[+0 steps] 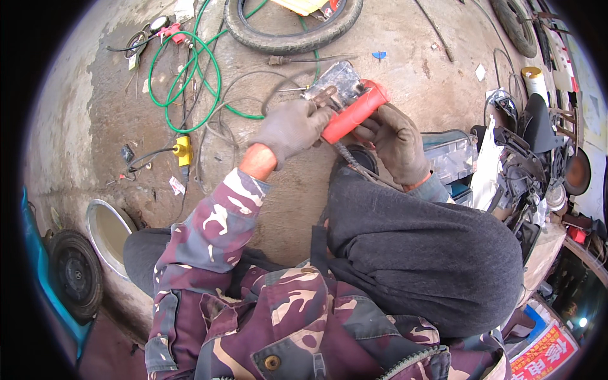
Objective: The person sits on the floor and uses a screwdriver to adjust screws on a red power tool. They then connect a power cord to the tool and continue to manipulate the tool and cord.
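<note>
In front of my knees I hold a long red plastic-looking part (356,114) with a scuffed silvery, box-like piece (337,83) along its far side. Its exact kind I cannot make out. My left hand (292,128), in a grey work glove, is closed at the near left end of the part, the fingers bent against it. My right hand (400,144), gloved too, curls round the right side, some of its fingers hidden behind the red piece. Dark wires (354,163) run from the near end down past my right knee.
A bare tyre (297,45) lies ahead. To the left are a looped green hose (218,76), a pink-red air tool (171,30), a yellow connector (183,151) and a metal basin (104,234). Vehicle parts (522,158) crowd the right side.
</note>
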Available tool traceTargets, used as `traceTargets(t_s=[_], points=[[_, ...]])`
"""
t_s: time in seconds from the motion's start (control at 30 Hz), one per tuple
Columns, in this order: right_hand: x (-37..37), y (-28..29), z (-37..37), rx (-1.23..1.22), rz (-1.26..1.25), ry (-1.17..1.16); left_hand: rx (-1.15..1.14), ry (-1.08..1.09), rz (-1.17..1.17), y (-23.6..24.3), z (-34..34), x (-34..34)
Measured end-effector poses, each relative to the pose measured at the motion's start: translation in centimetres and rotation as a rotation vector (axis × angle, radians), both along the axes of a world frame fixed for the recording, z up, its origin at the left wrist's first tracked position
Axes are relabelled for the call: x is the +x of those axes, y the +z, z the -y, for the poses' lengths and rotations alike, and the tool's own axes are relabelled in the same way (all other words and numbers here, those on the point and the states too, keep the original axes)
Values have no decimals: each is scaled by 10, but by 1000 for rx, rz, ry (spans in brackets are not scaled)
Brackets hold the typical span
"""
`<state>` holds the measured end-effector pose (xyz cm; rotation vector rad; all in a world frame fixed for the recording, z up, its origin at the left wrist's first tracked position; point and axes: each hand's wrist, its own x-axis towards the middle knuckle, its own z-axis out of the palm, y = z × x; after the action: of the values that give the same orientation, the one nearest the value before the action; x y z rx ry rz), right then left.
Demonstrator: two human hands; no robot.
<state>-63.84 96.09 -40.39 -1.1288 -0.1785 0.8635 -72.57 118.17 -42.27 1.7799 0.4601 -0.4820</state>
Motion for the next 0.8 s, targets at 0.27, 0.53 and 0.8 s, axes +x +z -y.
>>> traceTargets(t_s=[0.27,0.53,0.8], points=[[6,5,-8,11,-253,45,192,-35,545,5,6,8],[10,-1,-16,54,-215,242,231,118,526,-13,24,15],[31,58,-4,-270,161,62,-21,340,464,-2,-28,26]])
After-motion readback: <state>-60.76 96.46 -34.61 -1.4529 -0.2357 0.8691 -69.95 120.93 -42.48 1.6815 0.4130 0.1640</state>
